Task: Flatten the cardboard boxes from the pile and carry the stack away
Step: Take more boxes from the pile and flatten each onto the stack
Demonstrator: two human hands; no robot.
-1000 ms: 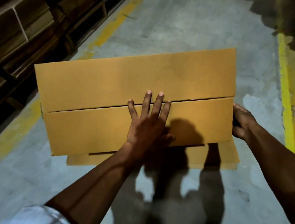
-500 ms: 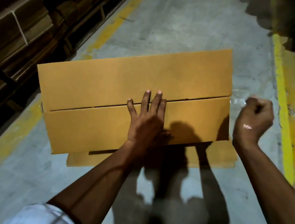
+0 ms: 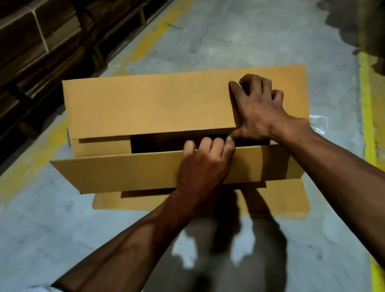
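A long brown cardboard box (image 3: 147, 102) stands on the concrete floor in front of me, on top of flattened cardboard (image 3: 287, 197). Its two top flaps are parting, with a dark gap between them. My left hand (image 3: 203, 164) grips the edge of the near flap (image 3: 122, 174), fingers curled over it into the gap. My right hand (image 3: 257, 106) sits on the far flap near its right end, fingers curled and thumb hooked under the flap's edge.
Strapped bundles of cardboard on pallets (image 3: 17, 53) line the left side behind a yellow floor line (image 3: 149, 39). Another yellow line (image 3: 371, 128) runs along the right, with dark equipment (image 3: 383, 13) beyond it. A scrap of clear tape (image 3: 318, 123) lies by the box's right end.
The box's flaps were closed with my left hand flat on top; now both hands hook the flap edges and the near flap has lifted toward me. My right hand moved from the side onto the box.
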